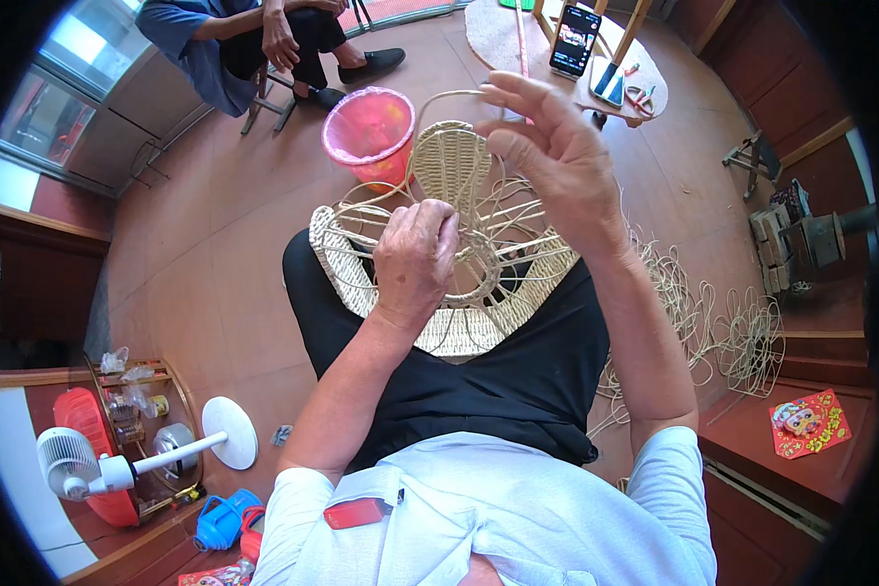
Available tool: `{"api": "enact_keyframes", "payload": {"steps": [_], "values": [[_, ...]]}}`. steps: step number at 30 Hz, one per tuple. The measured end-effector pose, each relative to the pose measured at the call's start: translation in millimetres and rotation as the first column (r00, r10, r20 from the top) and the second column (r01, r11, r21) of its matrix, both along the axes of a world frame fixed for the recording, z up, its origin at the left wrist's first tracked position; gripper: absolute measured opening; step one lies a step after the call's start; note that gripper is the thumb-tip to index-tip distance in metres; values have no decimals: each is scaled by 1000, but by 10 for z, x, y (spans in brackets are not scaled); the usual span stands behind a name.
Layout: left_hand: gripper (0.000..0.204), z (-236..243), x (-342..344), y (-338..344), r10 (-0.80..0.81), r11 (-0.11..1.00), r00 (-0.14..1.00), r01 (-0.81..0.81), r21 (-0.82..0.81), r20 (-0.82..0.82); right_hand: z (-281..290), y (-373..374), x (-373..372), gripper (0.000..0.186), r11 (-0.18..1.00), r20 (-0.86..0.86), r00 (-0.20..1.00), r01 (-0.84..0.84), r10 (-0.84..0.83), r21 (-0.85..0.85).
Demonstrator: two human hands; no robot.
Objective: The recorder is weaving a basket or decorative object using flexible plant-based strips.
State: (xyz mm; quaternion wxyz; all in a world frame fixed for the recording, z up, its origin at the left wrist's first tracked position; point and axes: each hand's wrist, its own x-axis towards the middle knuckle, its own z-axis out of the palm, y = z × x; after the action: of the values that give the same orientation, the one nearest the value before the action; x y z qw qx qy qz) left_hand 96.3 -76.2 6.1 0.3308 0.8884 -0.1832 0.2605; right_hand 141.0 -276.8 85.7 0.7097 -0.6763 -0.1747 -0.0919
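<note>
A pale woven wicker piece (469, 330) rests across my lap, with a curved band, a round ring in its middle and an upright rounded panel (451, 161). Loose cords radiate from the ring. My left hand (415, 256) is closed at the ring's left side, its fingertips pressed on the weave; what exactly they pinch is partly hidden. Raised above the right side of the piece, my right hand (557, 161) has a thin cord (449, 95) caught at its fingers. That cord arcs up from beside the panel.
Tangled cord (693, 313) lies on the floor at right. A pink lined bucket (369, 137) stands ahead. Beyond are a seated person (254, 39) and a small table (645, 63) bearing a phone and scissors. A white fan (146, 459) is at left.
</note>
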Motion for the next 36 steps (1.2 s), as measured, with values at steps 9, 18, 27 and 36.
{"api": "enact_keyframes", "payload": {"steps": [9, 18, 27, 36], "values": [[12, -85, -49, -7, 16, 1000, 999, -16, -8, 43, -463, 13, -322, 57, 810, 241, 919, 390, -313, -437], [13, -138, -90, -39, 24, 999, 997, -26, 19, 67, -501, 225, -254, 66, 698, 441, 894, 368, -82, -614], [14, -142, -143, 0, -10, 1000, 1000, 10, -2, 5, -380, 539, -27, 85, 526, 253, 955, 297, -156, -797], [18, -152, -143, 27, -52, 998, 998, 53, -42, 29, -370, 558, -90, 90, 517, 193, 963, 266, -190, -814]]}}
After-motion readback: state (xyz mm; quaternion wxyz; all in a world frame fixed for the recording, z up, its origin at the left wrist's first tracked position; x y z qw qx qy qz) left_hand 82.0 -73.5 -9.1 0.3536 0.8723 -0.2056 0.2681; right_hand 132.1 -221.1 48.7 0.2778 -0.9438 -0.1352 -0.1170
